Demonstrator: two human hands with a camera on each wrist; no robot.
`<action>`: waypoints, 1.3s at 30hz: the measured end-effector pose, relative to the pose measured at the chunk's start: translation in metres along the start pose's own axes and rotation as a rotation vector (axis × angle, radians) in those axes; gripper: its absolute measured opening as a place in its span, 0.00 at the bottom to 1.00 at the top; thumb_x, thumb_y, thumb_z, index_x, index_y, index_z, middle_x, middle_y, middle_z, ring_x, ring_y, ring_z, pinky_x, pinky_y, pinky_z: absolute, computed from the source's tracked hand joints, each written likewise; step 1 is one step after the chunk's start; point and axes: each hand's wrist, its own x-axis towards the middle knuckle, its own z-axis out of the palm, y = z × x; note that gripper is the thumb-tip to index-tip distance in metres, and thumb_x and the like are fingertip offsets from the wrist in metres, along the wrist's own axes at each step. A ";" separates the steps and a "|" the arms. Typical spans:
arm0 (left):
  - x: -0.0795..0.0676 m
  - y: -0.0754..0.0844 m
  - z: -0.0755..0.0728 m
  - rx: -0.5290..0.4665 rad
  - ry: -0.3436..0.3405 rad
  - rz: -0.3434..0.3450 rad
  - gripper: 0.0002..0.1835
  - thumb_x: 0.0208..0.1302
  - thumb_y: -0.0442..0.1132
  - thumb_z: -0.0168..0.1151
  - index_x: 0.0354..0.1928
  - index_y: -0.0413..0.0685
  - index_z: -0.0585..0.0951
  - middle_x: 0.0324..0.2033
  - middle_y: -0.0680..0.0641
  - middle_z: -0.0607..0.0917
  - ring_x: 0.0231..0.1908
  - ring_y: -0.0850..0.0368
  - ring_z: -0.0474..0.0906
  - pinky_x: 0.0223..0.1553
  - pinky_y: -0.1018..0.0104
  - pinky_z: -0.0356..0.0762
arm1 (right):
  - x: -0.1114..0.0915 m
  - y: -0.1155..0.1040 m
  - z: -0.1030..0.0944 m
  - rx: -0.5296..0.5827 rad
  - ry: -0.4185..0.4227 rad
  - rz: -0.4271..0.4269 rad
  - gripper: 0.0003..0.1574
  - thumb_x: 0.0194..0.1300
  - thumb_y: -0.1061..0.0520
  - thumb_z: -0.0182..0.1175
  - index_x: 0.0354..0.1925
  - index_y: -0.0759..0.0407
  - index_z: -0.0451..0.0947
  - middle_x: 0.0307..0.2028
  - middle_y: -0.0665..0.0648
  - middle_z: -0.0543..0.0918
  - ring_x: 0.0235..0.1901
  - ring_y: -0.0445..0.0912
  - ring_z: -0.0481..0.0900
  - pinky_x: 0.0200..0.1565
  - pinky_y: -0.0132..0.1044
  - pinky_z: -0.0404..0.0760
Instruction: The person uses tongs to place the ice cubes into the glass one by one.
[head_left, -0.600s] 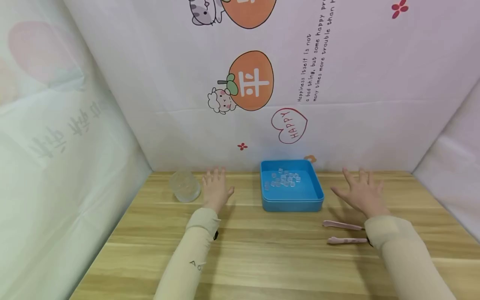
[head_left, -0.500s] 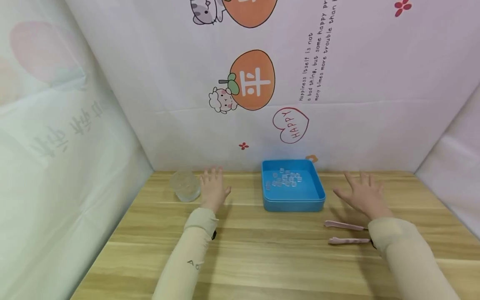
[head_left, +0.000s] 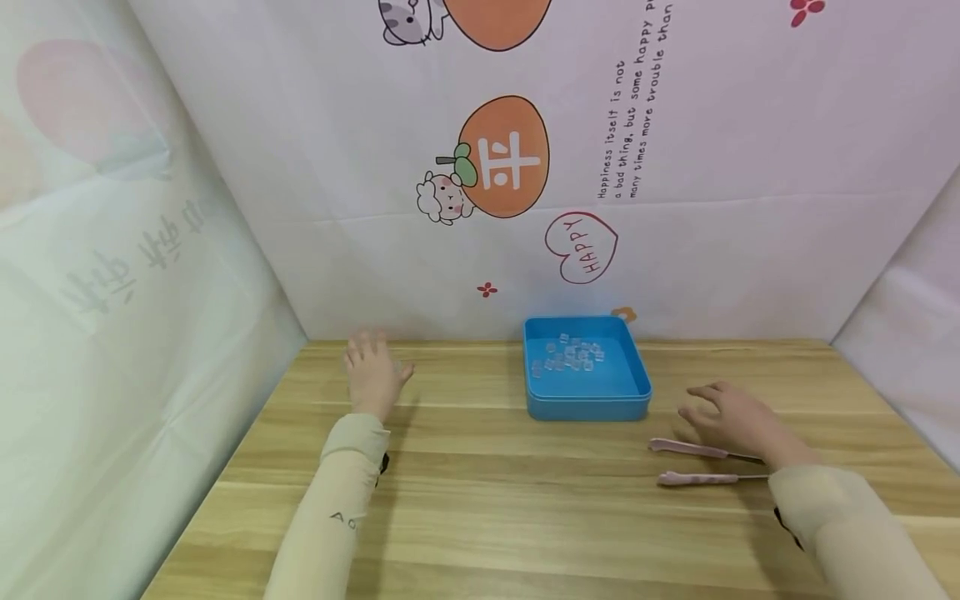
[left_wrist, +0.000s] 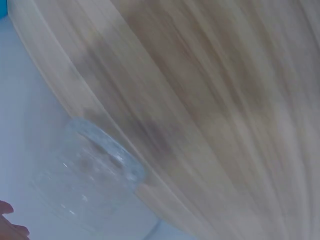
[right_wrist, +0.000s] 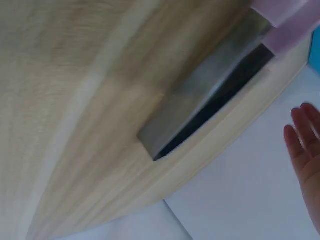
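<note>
And there lie the pink-ended metal tongs, crosswise on the pale wooden table, pink ends leftward, just body-side of the right hand, easily the nearer, empty, fingers loose! The left hand spreads wide by the clear rounded cup.

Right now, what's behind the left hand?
A clear cup: in the head view the left hand covers nearly all of it; the left wrist view shows far more. Any contents are unclear.
</note>
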 end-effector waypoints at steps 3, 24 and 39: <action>0.000 -0.012 0.002 -0.045 0.011 -0.026 0.47 0.63 0.60 0.57 0.71 0.32 0.54 0.69 0.25 0.53 0.71 0.26 0.44 0.70 0.36 0.48 | -0.006 0.003 0.003 0.014 -0.028 -0.040 0.37 0.67 0.38 0.54 0.56 0.68 0.75 0.52 0.75 0.76 0.49 0.69 0.76 0.47 0.63 0.76; -0.003 -0.034 0.008 -0.130 -0.039 -0.189 0.57 0.62 0.64 0.55 0.70 0.21 0.43 0.65 0.16 0.54 0.66 0.22 0.54 0.65 0.29 0.52 | -0.039 0.020 0.023 -0.036 -0.045 -0.219 0.49 0.39 0.29 0.71 0.52 0.60 0.78 0.43 0.54 0.80 0.42 0.50 0.79 0.41 0.48 0.80; 0.000 -0.038 0.014 -0.163 -0.084 -0.169 0.51 0.66 0.61 0.53 0.71 0.26 0.45 0.66 0.18 0.54 0.65 0.24 0.57 0.65 0.32 0.57 | -0.042 0.027 0.023 -0.051 0.001 -0.245 0.30 0.49 0.42 0.71 0.45 0.59 0.81 0.34 0.44 0.76 0.30 0.32 0.67 0.30 0.31 0.69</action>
